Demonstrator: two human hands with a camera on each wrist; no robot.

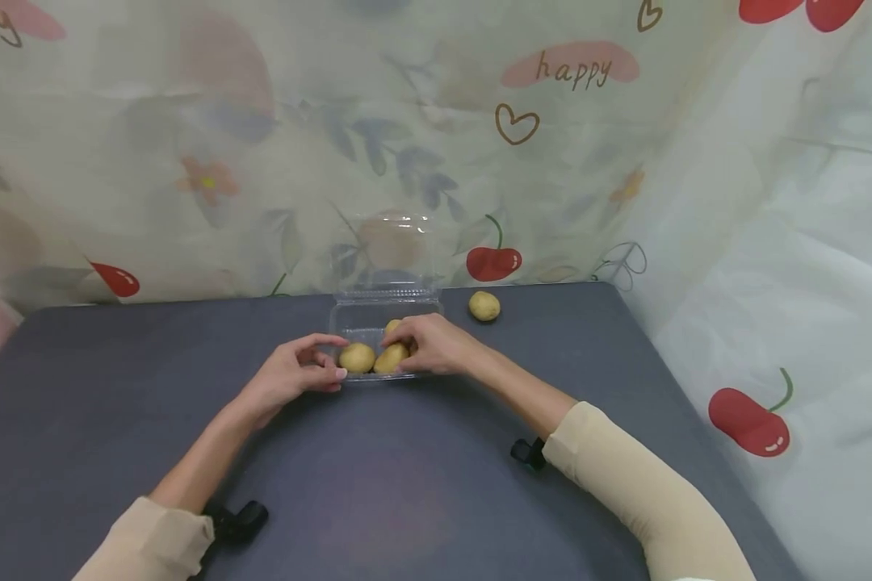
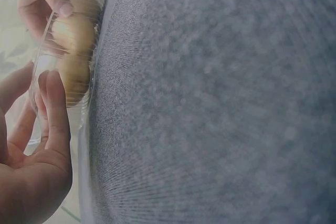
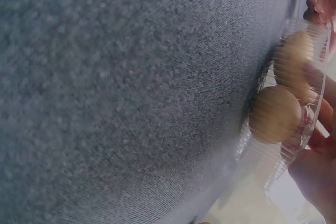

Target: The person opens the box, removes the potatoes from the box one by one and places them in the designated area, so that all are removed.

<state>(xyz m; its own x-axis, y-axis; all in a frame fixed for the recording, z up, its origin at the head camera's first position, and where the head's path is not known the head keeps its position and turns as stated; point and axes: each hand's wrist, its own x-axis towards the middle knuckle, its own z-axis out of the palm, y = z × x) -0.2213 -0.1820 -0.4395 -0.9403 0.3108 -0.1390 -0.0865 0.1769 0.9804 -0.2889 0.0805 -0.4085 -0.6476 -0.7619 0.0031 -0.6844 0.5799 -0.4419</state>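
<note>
A clear plastic clamshell box (image 1: 366, 319) stands near the back of the table, its lid (image 1: 388, 254) raised against the wall. My left hand (image 1: 291, 375) holds the box's left end, thumb near the front corner; in the left wrist view its fingertips (image 2: 55, 85) touch the see-through wall. Inside, one potato (image 1: 357, 357) lies at the left front. My right hand (image 1: 439, 343) reaches in from the right and grips a second potato (image 1: 389, 358) beside it. Behind these, another potato (image 1: 391, 325) is partly hidden by the right hand.
A loose potato (image 1: 484, 306) lies on the dark grey table (image 1: 378, 484) to the right of the box, near the back edge. Behind the table hangs a printed curtain (image 1: 298, 145), and another sheet (image 1: 792, 266) hangs along the right side.
</note>
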